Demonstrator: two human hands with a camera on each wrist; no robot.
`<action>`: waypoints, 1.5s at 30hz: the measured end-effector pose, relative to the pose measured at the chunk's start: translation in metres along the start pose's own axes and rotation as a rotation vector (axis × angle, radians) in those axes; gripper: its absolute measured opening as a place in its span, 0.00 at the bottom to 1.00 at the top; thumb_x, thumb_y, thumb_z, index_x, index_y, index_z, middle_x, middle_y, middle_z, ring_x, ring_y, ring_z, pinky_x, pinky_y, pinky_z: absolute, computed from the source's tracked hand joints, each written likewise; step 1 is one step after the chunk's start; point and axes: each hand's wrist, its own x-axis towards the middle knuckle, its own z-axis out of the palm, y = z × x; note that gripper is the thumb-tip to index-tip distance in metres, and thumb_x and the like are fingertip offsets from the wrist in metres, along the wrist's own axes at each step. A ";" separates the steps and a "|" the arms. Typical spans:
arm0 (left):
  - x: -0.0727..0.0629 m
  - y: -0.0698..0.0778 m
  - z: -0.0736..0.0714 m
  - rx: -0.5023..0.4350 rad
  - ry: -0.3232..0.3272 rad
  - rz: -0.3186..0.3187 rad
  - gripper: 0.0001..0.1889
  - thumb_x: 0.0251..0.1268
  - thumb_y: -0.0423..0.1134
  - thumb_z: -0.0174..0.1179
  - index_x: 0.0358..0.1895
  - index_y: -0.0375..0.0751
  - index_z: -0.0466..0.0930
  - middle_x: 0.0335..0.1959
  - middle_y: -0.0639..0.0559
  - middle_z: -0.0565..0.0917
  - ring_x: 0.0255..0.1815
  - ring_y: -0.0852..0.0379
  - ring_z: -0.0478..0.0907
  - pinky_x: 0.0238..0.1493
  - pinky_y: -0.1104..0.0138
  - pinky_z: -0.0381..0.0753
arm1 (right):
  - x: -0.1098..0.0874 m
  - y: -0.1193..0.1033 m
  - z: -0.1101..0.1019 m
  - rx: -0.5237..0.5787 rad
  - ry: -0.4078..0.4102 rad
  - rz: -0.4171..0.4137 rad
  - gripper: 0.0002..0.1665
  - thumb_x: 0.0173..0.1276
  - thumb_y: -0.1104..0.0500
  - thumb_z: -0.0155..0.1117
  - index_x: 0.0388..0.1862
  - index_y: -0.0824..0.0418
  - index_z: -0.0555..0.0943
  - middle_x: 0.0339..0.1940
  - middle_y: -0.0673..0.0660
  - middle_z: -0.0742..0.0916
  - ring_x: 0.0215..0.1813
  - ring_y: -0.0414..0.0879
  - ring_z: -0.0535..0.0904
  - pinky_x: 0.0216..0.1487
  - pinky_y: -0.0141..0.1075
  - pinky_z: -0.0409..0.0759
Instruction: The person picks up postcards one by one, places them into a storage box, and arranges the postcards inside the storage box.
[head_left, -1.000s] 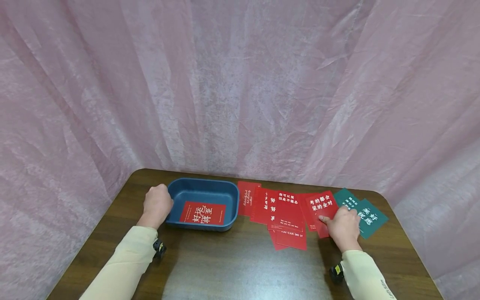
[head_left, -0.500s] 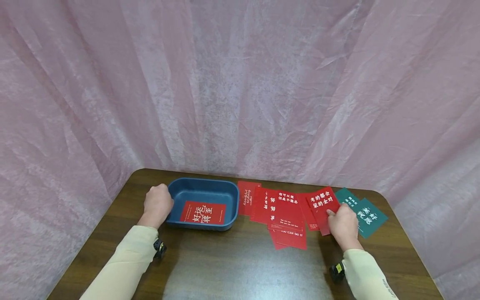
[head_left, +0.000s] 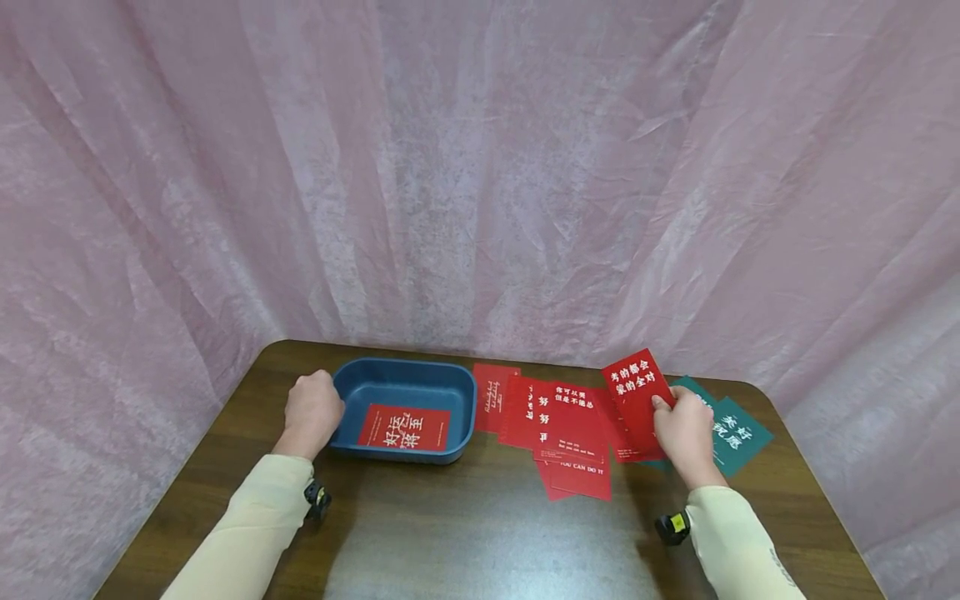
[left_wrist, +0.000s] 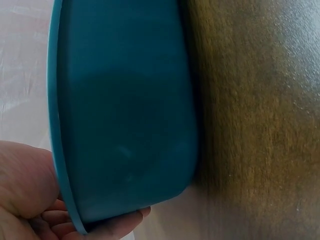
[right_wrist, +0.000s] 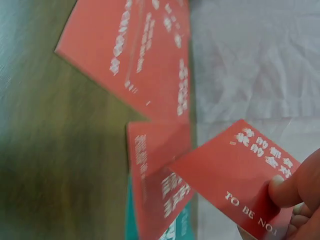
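My left hand (head_left: 311, 412) grips the left end of a blue plastic basin (head_left: 420, 394). In the left wrist view its fingers (left_wrist: 120, 225) curl beneath the rim of the basin (left_wrist: 125, 125). One red card (head_left: 405, 427) with white writing lies flat inside. On the right, my right hand (head_left: 688, 429) pinches a red card (head_left: 636, 400) by its edge, thumb on the printed face. The right wrist view shows this tilted card (right_wrist: 225, 175), marked "TO BE NO.1", raised over another red card (right_wrist: 152, 170).
Several overlapping red cards (head_left: 570, 427) spread over the wooden table (head_left: 450, 533) right of the basin. Two green cards (head_left: 742, 435) lie near the right end, partly behind my right hand. A pink curtain (head_left: 480, 183) hangs along the table's back edge.
My right hand has picked up the red card from beside the green ones and moved it up and slightly left. The left hand and basin stay put.
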 end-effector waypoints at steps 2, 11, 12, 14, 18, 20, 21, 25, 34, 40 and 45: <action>0.000 -0.001 -0.001 -0.001 -0.003 -0.001 0.15 0.57 0.35 0.60 0.41 0.23 0.77 0.33 0.29 0.82 0.23 0.42 0.82 0.24 0.51 0.83 | 0.001 -0.007 -0.001 0.033 0.004 -0.016 0.27 0.66 0.52 0.59 0.57 0.69 0.73 0.46 0.69 0.83 0.38 0.57 0.80 0.31 0.46 0.83; -0.002 -0.003 -0.003 -0.054 0.015 0.015 0.11 0.56 0.34 0.57 0.35 0.25 0.79 0.30 0.31 0.82 0.20 0.46 0.79 0.23 0.53 0.83 | 0.001 -0.041 -0.004 0.227 -0.061 -0.072 0.22 0.65 0.48 0.60 0.49 0.63 0.78 0.42 0.64 0.87 0.32 0.48 0.83 0.28 0.32 0.82; -0.002 -0.003 -0.003 -0.055 0.015 0.015 0.11 0.56 0.34 0.57 0.35 0.25 0.78 0.29 0.31 0.82 0.20 0.46 0.79 0.23 0.53 0.83 | 0.001 -0.046 -0.005 0.247 -0.065 -0.080 0.21 0.65 0.48 0.60 0.48 0.63 0.78 0.41 0.64 0.87 0.31 0.48 0.83 0.27 0.32 0.81; -0.002 -0.003 -0.003 -0.056 0.010 0.012 0.11 0.56 0.34 0.57 0.35 0.25 0.78 0.29 0.31 0.82 0.20 0.47 0.79 0.23 0.52 0.83 | 0.000 -0.057 -0.006 0.293 -0.078 -0.098 0.22 0.65 0.48 0.61 0.48 0.63 0.78 0.41 0.64 0.87 0.31 0.49 0.83 0.27 0.31 0.81; -0.002 -0.003 -0.002 -0.052 -0.004 0.011 0.11 0.56 0.34 0.58 0.36 0.25 0.78 0.29 0.32 0.82 0.20 0.47 0.79 0.23 0.53 0.83 | -0.002 -0.076 -0.006 0.386 -0.121 -0.114 0.22 0.64 0.49 0.61 0.49 0.63 0.77 0.42 0.65 0.86 0.34 0.52 0.85 0.30 0.36 0.84; -0.002 -0.003 -0.002 -0.052 -0.012 0.010 0.12 0.56 0.34 0.58 0.37 0.25 0.78 0.30 0.32 0.82 0.20 0.48 0.80 0.24 0.53 0.83 | -0.003 -0.084 -0.006 0.423 -0.144 -0.122 0.23 0.64 0.49 0.62 0.50 0.63 0.76 0.43 0.64 0.86 0.36 0.53 0.85 0.32 0.38 0.85; -0.001 -0.003 -0.002 -0.052 -0.014 0.011 0.12 0.57 0.34 0.58 0.37 0.25 0.78 0.30 0.32 0.82 0.20 0.48 0.80 0.24 0.53 0.83 | -0.003 -0.088 -0.005 0.441 -0.156 -0.119 0.22 0.64 0.49 0.62 0.50 0.63 0.76 0.43 0.64 0.86 0.36 0.53 0.85 0.33 0.39 0.85; -0.002 -0.002 -0.003 -0.054 -0.023 0.009 0.12 0.57 0.34 0.58 0.39 0.25 0.78 0.31 0.32 0.82 0.20 0.49 0.80 0.24 0.54 0.84 | -0.002 -0.102 -0.003 0.508 -0.178 -0.121 0.22 0.63 0.48 0.63 0.49 0.61 0.76 0.42 0.64 0.86 0.33 0.49 0.86 0.32 0.40 0.85; -0.002 -0.004 -0.003 -0.053 0.021 0.055 0.11 0.56 0.33 0.58 0.35 0.24 0.78 0.27 0.32 0.82 0.18 0.48 0.80 0.21 0.54 0.83 | -0.004 -0.126 0.004 0.666 -0.212 -0.104 0.24 0.62 0.48 0.64 0.50 0.62 0.76 0.38 0.62 0.86 0.29 0.43 0.86 0.33 0.41 0.85; -0.002 -0.007 -0.002 -0.048 0.064 0.095 0.09 0.55 0.31 0.56 0.30 0.24 0.78 0.21 0.34 0.81 0.16 0.49 0.79 0.16 0.56 0.80 | -0.006 -0.139 0.012 0.757 -0.253 -0.105 0.22 0.64 0.51 0.63 0.50 0.65 0.75 0.35 0.59 0.86 0.30 0.43 0.85 0.33 0.40 0.86; 0.000 -0.005 -0.002 -0.049 0.038 0.077 0.10 0.56 0.32 0.58 0.34 0.23 0.78 0.26 0.32 0.82 0.18 0.48 0.80 0.19 0.54 0.82 | -0.009 -0.151 0.016 0.782 -0.237 -0.088 0.21 0.63 0.52 0.64 0.48 0.66 0.76 0.30 0.54 0.86 0.28 0.41 0.83 0.30 0.34 0.83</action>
